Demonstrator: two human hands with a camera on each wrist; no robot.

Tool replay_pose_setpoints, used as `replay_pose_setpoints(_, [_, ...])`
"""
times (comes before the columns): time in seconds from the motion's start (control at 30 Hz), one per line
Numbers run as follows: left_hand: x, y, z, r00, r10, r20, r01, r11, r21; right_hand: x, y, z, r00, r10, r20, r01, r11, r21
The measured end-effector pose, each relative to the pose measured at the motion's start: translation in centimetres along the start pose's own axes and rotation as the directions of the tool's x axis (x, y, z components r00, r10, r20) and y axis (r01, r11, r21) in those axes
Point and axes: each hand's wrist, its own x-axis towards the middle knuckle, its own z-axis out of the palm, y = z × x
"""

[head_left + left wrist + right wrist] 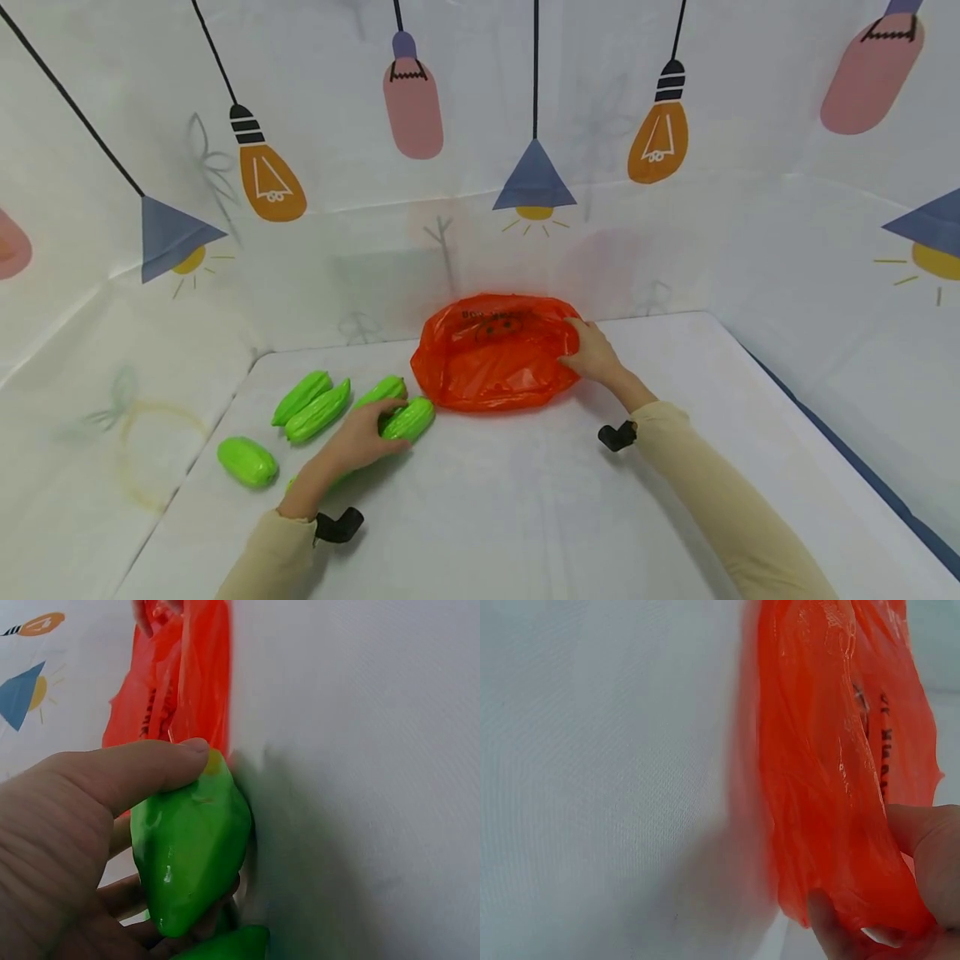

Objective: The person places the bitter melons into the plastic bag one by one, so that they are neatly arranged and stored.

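My left hand [362, 440] grips a shiny green, ridged, gourd-like fruit [411, 419], just left of the red plastic bag. In the left wrist view the thumb lies along the top of this fruit [191, 840] and the fingers curl under it; part of another green one shows below. The red plastic bag [498, 367] stands at the back of the table with its mouth spread and dark print inside. At the bag's right edge, my right hand [597, 358] holds the thin plastic between thumb and fingers. The right wrist view shows the bag [817, 787] bunched there.
More green ridged fruits lie on the left of the table: a pair [302, 398] side by side, a rounder one [247, 462] nearer me, and another [384, 389] behind my left hand. The white table [525, 500] meets a lamp-printed sheet wall [480, 242] at the back.
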Motion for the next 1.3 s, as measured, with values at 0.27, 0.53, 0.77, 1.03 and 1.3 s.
replay_pose_setpoints(0.27, [0.7, 1.1, -0.6, 0.999, 0.030, -0.021, -0.031, 0.999, -0.029, 0.1, -0.3, -0.3, 1.000, -0.014, 0.010, 0.014, 1.000, 0.013])
replay_pose_setpoints(0.53, [0.5, 2.9, -1.5, 0.999, 0.044, -0.015, -0.045, 0.994, -0.101, -0.7, -0.5, -0.2, 0.999, -0.045, 0.008, 0.045, 0.999, 0.011])
replay_pose_setpoints(0.77, [-0.2, 3.3, -2.8, 1.000, -0.027, 0.008, 0.027, 0.996, -0.088, -1.2, -0.8, 0.4, 0.995, -0.091, -0.038, 0.091, 0.996, 0.016])
replay_pose_setpoints(1.03, [0.3, 4.0, -3.4, 0.999, -0.034, 0.015, 0.036, 0.988, -0.150, -1.6, -1.3, 0.3, 0.996, -0.075, -0.050, 0.075, 0.997, 0.000])
replay_pose_setpoints(1.3, [3.4, 6.4, -0.8, 0.995, -0.018, -0.101, 0.000, 0.983, -0.181, -1.6, -1.4, 0.2, 0.996, -0.079, -0.037, 0.078, 0.997, -0.017])
